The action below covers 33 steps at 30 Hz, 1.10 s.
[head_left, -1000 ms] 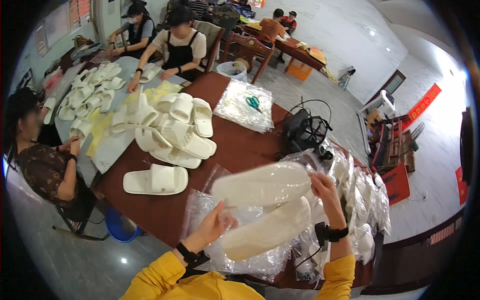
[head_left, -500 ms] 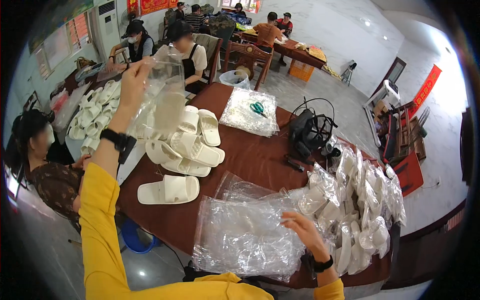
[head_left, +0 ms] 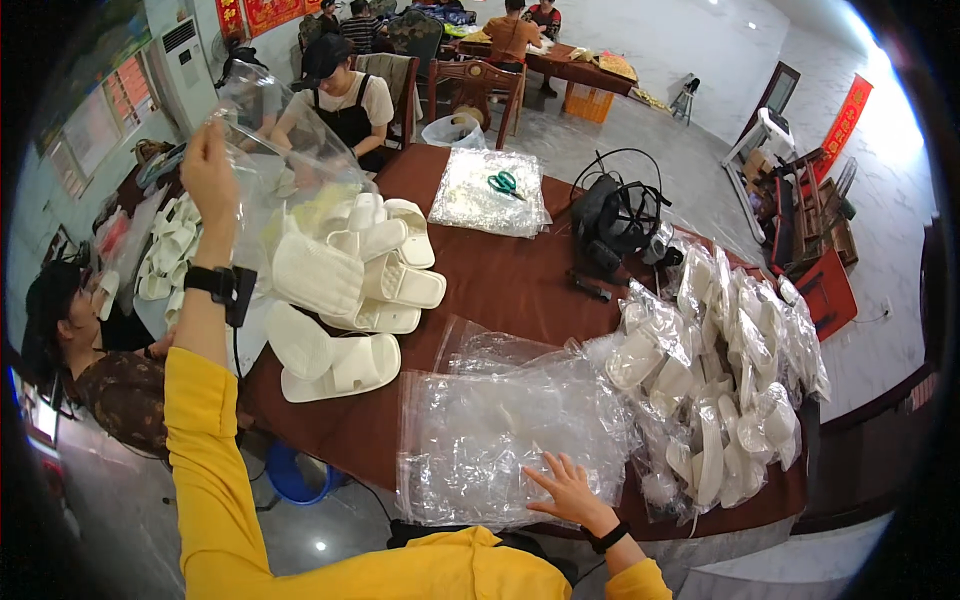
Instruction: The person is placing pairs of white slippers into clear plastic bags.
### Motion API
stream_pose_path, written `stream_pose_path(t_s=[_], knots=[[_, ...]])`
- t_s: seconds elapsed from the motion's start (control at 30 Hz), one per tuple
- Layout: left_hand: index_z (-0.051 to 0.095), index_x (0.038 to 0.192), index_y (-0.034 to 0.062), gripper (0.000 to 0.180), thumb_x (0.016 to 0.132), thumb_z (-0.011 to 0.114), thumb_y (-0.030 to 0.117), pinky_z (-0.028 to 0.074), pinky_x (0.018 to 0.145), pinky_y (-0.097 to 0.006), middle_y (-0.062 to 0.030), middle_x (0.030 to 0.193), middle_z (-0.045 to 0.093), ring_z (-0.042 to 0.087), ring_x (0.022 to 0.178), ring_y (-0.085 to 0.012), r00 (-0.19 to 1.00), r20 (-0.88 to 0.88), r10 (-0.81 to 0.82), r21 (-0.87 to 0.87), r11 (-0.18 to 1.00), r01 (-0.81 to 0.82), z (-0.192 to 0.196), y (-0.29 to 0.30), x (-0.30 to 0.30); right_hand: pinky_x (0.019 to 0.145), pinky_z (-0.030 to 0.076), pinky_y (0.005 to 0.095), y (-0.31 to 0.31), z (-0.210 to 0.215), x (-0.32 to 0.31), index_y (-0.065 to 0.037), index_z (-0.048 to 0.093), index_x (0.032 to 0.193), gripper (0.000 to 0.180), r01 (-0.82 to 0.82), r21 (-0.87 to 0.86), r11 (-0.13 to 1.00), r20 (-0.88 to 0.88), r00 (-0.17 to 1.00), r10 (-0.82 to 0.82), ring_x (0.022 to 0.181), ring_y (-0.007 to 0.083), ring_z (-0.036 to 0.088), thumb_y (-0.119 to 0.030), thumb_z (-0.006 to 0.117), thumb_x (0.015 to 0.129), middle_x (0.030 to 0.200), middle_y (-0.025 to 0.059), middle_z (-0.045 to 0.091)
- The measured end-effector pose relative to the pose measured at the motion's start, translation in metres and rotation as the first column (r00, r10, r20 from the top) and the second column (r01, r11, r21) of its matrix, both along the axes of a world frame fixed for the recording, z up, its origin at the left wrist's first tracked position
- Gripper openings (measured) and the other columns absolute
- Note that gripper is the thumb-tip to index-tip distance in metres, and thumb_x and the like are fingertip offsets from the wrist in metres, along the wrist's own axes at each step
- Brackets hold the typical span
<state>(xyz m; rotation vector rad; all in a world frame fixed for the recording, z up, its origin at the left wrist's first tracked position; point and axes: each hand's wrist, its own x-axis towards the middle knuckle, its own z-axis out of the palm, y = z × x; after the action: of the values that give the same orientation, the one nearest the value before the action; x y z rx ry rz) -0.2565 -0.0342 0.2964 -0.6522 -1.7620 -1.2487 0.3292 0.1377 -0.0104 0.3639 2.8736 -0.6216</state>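
Bag stack (head_left: 455, 425) = landmark, flat on the red-brown worktop (head_left: 480, 280). Hard to make out: the clear bag (head_left: 290, 140) held up beyond and left of the bag stack; film see-through, lower edge lost against the slippers. Can't tell whether the ribbed sole (head_left: 318, 275) and smooth sole (head_left: 298, 340) sit inside that bag or behind it. Smooth sole covers one end of the single slipper (head_left: 350, 365), just left of the bag stack. Left hand's (head_left: 208, 170) fingertips partly lost from this angle.

Looks: clear bag thin, glossy, creased, spread wide below the grip. Both soles off-white, rounded, tilted; ribbed one closely lined, the other plain.

Hands: left one pinches the clear bag by its upper part, raised; bag trails to the right of that hand, both soles below it. Right hand (head_left: 565, 490) holds nothing, fingers spread, over the near right part of the bag stack; contact can't be told. Clear bag and soles well apart from right hand.

Also: slipper pile (head_left: 400, 285) beyond and left of the bag stack, wrapped slippers (head_left: 735, 370) heaped to its right, green-handled scissors (head_left: 505, 184) beyond it.
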Motion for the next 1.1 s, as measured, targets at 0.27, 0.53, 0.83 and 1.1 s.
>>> stream_pose_path(t_s=[0.27,0.53,0.83,1.1], knots=[[0.061,0.125,0.0077,0.032,0.097,0.056,0.022,0.033,0.049,-0.022,0.0068,0.069,0.043,0.036,0.057,-0.0035,0.877,0.232,-0.420,-0.104,0.886,0.452,0.010,0.021,0.116,0.095,0.032,0.0710,-0.008,-0.010,-0.001,-0.034,0.034,0.145,0.079,0.115,0.040,0.993,-0.044,0.993,-0.113,0.135,0.0463,0.029,-0.063,0.062,0.078,0.152,0.0200,0.025],[0.050,0.132,0.0069,0.050,0.085,0.062,0.015,0.046,0.055,-0.039,-0.0120,0.062,0.058,0.058,0.055,-0.0248,0.204,0.877,-0.434,-0.088,0.272,0.958,-0.135,0.100,0.357,0.092,0.029,0.0759,-0.009,-0.026,-0.014,-0.032,0.033,0.146,0.081,0.165,0.116,0.979,0.048,0.984,-0.171,0.137,0.0515,0.021,-0.064,0.063,0.077,0.154,0.0228,0.015],[0.030,0.144,-0.0020,0.063,0.091,0.060,0.014,0.054,0.067,-0.030,-0.0184,0.088,0.066,0.068,0.076,-0.0210,-0.365,0.856,-0.365,0.505,0.447,0.738,-0.252,0.155,0.482,0.085,0.052,0.0367,0.040,0.040,0.019,-0.010,0.022,0.149,0.062,0.062,-0.961,-0.271,0.274,0.374,-0.886,0.104,0.0238,0.062,-0.023,0.054,0.098,0.122,0.0187,0.059],[0.046,0.139,0.0126,0.055,0.088,0.062,0.022,0.036,0.102,-0.050,-0.0181,0.137,0.046,0.046,0.123,-0.0385,0.423,0.684,-0.595,-0.383,0.200,0.902,-0.251,0.078,0.417,0.065,0.053,0.0308,0.059,0.003,0.043,-0.016,0.015,0.152,0.082,0.443,-0.684,0.580,-0.155,0.688,-0.709,0.071,0.0189,0.066,0.005,0.052,0.082,0.115,0.0124,0.066]])
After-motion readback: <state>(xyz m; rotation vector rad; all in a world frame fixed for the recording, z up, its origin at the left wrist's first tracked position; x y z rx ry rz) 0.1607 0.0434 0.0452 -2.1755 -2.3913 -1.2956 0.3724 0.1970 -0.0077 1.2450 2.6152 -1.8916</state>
